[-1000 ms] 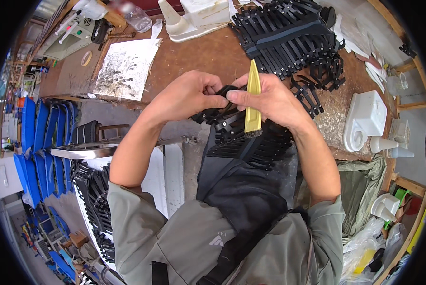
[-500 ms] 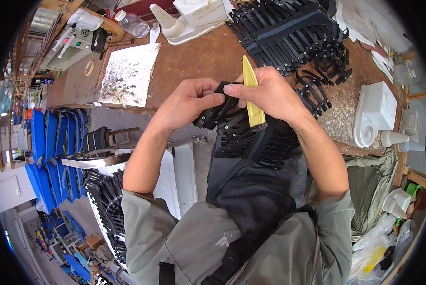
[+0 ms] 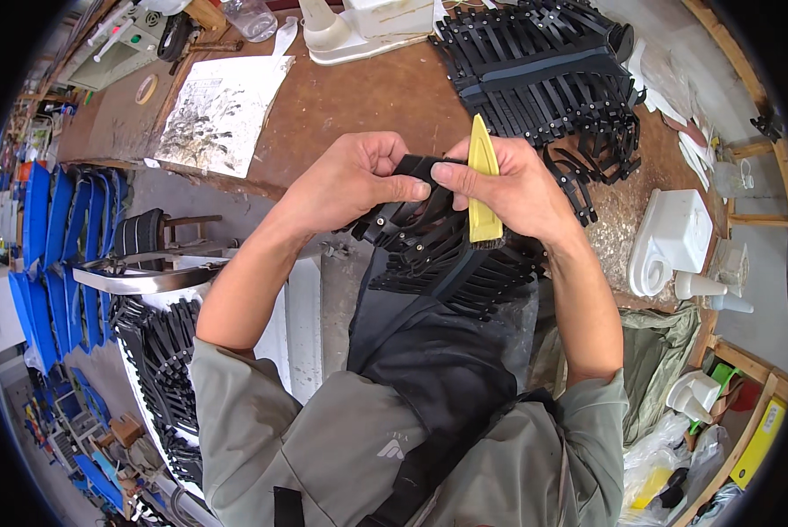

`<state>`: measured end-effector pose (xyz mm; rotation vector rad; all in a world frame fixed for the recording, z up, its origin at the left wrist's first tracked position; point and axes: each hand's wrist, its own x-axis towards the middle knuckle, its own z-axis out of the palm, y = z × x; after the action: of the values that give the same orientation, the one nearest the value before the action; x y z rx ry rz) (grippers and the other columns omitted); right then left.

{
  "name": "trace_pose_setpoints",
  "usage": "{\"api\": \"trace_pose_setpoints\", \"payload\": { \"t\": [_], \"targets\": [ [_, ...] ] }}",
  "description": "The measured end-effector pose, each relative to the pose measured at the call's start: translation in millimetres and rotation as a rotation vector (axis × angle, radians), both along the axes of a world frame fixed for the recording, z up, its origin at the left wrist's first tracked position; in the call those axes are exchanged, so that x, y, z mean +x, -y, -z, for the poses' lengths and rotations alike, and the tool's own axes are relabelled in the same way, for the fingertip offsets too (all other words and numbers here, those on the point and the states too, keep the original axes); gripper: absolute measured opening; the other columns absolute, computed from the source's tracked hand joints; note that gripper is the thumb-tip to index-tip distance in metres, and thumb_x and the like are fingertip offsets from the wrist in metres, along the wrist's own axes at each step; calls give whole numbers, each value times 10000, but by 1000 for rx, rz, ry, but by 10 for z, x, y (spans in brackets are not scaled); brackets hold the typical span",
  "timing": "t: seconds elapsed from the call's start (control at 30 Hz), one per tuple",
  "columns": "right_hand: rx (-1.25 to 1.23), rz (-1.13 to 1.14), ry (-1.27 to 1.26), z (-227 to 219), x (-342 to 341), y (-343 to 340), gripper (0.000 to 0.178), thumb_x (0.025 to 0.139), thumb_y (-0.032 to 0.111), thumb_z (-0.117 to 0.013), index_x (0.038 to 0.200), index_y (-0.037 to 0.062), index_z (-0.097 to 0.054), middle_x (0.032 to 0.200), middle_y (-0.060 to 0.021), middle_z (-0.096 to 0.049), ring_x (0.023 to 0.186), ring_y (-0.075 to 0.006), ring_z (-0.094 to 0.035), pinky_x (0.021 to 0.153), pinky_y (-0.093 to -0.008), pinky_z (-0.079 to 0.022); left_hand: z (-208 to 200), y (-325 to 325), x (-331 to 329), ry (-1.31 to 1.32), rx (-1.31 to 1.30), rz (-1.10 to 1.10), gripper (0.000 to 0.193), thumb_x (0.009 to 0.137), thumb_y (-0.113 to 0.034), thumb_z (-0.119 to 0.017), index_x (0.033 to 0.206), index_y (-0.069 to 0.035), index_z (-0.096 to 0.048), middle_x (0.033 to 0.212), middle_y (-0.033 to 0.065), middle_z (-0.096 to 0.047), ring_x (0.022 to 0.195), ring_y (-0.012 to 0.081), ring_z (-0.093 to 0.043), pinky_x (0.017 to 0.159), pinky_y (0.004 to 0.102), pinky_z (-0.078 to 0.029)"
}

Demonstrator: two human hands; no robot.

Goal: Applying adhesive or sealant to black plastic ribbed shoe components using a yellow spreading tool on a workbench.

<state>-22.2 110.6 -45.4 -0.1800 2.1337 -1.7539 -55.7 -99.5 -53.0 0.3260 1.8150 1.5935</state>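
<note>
A piece made of black straps with small metal rivets is held up over my lap, its lower rows of strips spreading onto the dark apron. My left hand pinches a flat black end of it between thumb and fingers. Just beside that, the thumb of my right hand presses on the same end, so both thumbs almost meet. A yellow-handled brush is tucked in my right hand too, standing nearly upright with its narrow tip up. Its bristles barely show against the black straps.
On the brown table lie a stained paper sheet and a heap of black strap pieces. White glue pots stand at right and far side. More strap pieces rest at left, near a metal-rimmed stand.
My view has shifted a little to the right. The brush has turned from tilted to more upright, and its dark bristles show less. Both hands keep hold of the strap piece.
</note>
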Motion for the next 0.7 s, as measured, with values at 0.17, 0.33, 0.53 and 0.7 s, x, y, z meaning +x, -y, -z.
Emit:
{"api": "trace_pose_setpoints", "payload": {
  "t": [0.17, 0.33, 0.53, 0.7],
  "targets": [
    [-31, 4, -46, -1, 3, 4, 163, 859, 183, -645, 870, 21, -639, 631, 3, -580, 576, -52, -549, 510, -216, -428, -100, -31, -22, -75, -118, 95, 128, 832, -97, -666, 796, -54, -551, 652, -59, -544, 579, -4, -429, 495, 168, -324],
    [-18, 19, -99, -28, 25, -11, 163, 864, 179, -635, 879, 17, -639, 637, 0, -584, 580, -57, -552, 515, -217, -434, -223, 9, 14, 90, 74, 108, 175, 866, -79, -611, 1016, 6, -580, 692, -54, -528, 616, 2, -410, 527, 172, -329],
    [-27, -21, -53, -69, 39, -7, 172, 857, 171, -644, 884, 2, -636, 655, -5, -595, 581, -71, -563, 520, -224, -449, -294, -32, 87, -134, -55, 126, 523, 877, -55, -577, 1341, 41, -356, 686, -42, -506, 627, 29, -400, 552, 196, -348],
    [-80, -63, 17, -60, 44, -36, 229, 870, 177, -641, 1046, 32, -610, 704, 14, -589, 583, -56, -556, 519, -210, -455, -355, -55, 98, -185, -124, 153, 571, 859, -22, -600, 1372, 8, -353, 668, -77, -459, 631, 4, -382, 571, 164, -331]
  ]
}}
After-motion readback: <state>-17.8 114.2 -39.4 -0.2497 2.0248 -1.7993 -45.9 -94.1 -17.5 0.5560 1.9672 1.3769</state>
